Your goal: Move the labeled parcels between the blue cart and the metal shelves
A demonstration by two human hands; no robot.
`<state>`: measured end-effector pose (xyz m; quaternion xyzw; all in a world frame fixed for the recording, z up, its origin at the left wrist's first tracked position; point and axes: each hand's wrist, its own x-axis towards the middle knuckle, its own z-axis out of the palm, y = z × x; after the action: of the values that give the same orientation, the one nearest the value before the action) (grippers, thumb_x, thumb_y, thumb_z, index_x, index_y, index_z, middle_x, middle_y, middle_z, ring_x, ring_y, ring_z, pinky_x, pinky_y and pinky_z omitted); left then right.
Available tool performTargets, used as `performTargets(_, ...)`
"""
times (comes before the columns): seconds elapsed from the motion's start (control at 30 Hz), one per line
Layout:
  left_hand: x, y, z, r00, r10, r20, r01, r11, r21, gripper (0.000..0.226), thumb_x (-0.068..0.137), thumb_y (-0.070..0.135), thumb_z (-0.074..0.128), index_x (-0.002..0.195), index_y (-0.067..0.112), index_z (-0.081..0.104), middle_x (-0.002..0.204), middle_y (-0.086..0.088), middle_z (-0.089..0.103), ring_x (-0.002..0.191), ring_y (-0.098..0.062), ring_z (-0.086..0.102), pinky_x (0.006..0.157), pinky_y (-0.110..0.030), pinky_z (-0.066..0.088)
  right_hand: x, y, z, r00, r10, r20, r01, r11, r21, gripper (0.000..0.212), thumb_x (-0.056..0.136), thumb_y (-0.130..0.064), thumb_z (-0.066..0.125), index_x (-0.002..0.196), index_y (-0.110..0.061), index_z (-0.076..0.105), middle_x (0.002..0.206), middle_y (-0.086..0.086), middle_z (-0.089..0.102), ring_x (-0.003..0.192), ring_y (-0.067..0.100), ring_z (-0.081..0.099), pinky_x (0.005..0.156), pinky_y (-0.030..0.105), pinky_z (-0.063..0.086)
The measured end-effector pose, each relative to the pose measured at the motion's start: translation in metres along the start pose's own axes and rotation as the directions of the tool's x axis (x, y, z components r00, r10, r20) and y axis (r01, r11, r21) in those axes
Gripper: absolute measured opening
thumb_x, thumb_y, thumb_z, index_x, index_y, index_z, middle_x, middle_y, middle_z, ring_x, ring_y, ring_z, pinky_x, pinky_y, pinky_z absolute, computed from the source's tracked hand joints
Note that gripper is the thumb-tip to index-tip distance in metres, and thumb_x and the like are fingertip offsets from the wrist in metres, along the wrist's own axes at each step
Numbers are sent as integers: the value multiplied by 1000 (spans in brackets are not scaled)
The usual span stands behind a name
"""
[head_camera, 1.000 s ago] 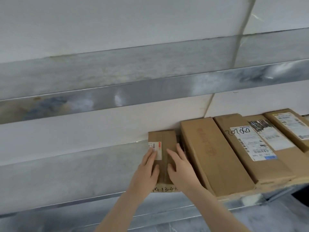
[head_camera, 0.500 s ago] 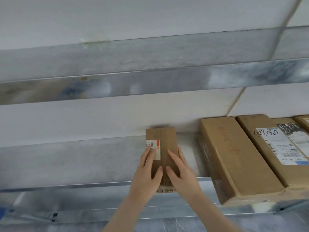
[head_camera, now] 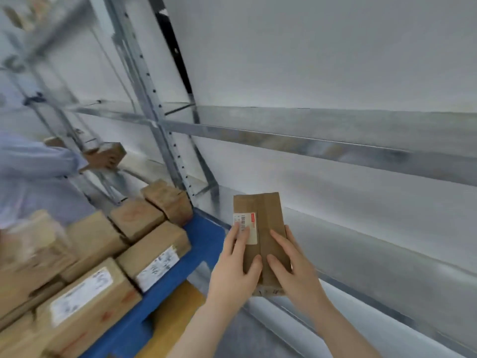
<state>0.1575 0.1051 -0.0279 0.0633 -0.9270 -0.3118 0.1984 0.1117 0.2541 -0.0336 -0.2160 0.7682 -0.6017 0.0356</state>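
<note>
Grey metal shelves [head_camera: 361, 254] run along a white wall. The small brown cardboard parcel [head_camera: 265, 223] with a white barcode label [head_camera: 245, 228] is at the front edge of the lower shelf, near its left end.

1 second ago this parcel lay flat on the shelf, right next to a long brown box, with both hands resting on top of it. Half a second ago it had moved left, away from that box. Now the long boxes are out of view. The parcel's near end sticks out past the shelf edge, and it looks lifted, though I cannot tell if its far end touches the shelf. I think the parcel is leaving the shelf and going to the cart.

The left hand [head_camera: 233, 270] holds the left side, with its fingers over the label and its thumb on top. The right hand [head_camera: 294, 270] holds the right side the same way. The 2 hands are close together and clamped on the parcel, with both arms reaching forward from below.

Just to the left is the blue cart [head_camera: 206, 239], piled with brown cardboard boxes [head_camera: 154, 241], some with white labels. Further left, another person in a pale sleeve [head_camera: 33, 164] holds a small brown box [head_camera: 114, 151] by a second shelf.
</note>
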Motion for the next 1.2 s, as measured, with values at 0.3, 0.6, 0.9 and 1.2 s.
performTargets(0.3,10,-120,-202,966,-139,-217,175,972,158,66,89,54,38,149,37,15,157,20,0,133,-11,37,96,-31,44,82,-113,199,938,-234,257,197,967,162,49,94,-25,56,136,-47,42,149,-18,32,135,4,34,105,28,40)
performTargets(0.6,57,-211,-279,897,-383,-220,421,893,159,67,93,55,36,150,32,10,157,18,-9,138,-25,32,105,-46,38,182,-142,319,847,-238,475,184,970,157,44,91,-35,58,132,-50,46,136,-35,33,137,0,26,105,18,27)
performTargets(0.9,82,-283,-284,820,-504,-273,571,757,318,64,94,55,33,149,33,11,160,9,-3,145,-23,12,110,-42,31,253,-105,406,760,-151,632,61,985,163,39,91,-35,58,128,-45,52,143,-16,44,132,3,36,112,36,32)
performTargets(1.2,54,-318,-281,837,-446,-316,524,490,696,65,89,54,14,138,25,45,150,-3,37,144,-24,19,118,-49,8,248,-79,450,737,-133,662,81,991,110,40,95,-32,51,135,-38,48,138,-21,47,129,-2,38,106,24,30)
